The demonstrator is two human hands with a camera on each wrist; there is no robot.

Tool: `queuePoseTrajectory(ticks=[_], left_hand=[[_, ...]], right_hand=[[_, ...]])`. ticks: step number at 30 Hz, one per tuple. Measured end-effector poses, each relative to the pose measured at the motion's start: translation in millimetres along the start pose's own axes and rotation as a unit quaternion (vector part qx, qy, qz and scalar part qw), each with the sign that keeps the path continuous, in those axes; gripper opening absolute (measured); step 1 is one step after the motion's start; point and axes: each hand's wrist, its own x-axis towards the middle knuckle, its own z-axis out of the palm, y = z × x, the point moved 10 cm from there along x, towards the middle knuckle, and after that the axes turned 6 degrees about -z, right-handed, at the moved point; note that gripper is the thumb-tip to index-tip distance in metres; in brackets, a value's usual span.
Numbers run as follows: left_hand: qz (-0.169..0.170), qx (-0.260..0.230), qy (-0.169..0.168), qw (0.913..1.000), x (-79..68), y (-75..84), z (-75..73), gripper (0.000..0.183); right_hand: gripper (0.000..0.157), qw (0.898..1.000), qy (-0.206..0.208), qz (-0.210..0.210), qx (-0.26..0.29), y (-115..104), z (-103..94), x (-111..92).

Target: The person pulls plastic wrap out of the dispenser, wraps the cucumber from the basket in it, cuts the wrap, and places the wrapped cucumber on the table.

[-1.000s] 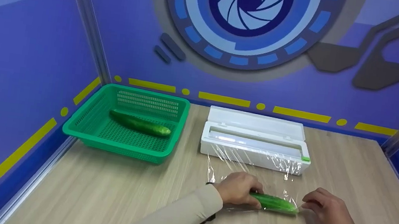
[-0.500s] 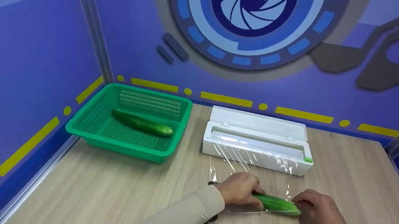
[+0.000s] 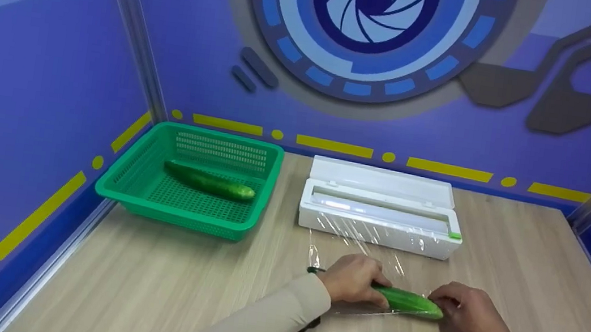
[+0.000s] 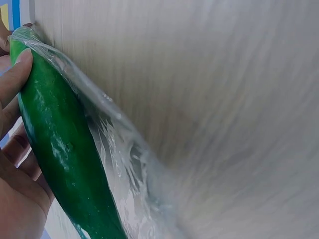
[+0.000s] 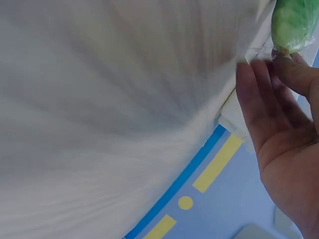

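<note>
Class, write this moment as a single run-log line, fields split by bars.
left hand: grips cucumber | right hand: at cucumber's tip | plastic wrap: runs from dispenser to cucumber | lid: open | green basket: holds second cucumber

Back wall [image 3: 191, 49]: purple-blue, bearing one big round emblem [image 3: 371, 27] | yellow dashes [image 3: 334, 146]: along its bottom | metal posts [image 3: 134, 25]: at both corners | table [image 3: 144, 277]: pale, wood-grained

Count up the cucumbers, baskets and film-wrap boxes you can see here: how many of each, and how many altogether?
Cucumbers: 2 (the gripped cucumber in the left hand, the other cucumber in the basket)
Baskets: 1, the green basket
Film-wrap boxes: 1, the white box, lid open
Total: 4
</note>
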Motion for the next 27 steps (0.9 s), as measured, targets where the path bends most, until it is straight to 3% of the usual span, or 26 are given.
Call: queuePoseTrajectory(ticks=[5, 11, 14, 22, 27], left_hand=[[-0.005, 0.002, -0.001, 1.0000, -0.2, 0.2, 0.4, 0.038], [-0.003, -0.001, 0.001, 1.0000, -1.1, -0.6, 1.1, 0.038], [-0.001, -0.005, 0.003, 1.0000, -1.2, -1.1, 0.9, 0.038], [-0.005, -0.031, 0.006, 0.9995, -0.5, -3.7, 1.6, 0.038], [-0.031, -0.072, 0.012, 0.9968, -1.5, -8.0, 2.2, 0.035]], right_hand=[[0.024, 0.998, -0.050, 0.025, 0.030, -0.7, 6.8, -0.8], [0.014, 0.993, -0.091, 0.007, 0.073, -11.0, 9.2, -1.7], [0.019, 0.990, -0.110, 0.000, 0.088, -13.6, 10.7, -3.2], [0.024, 0.991, -0.097, 0.026, 0.084, -4.1, 13.9, -6.2], [0.021, 0.991, -0.090, 0.018, 0.099, -5.4, 12.7, -5.7]])
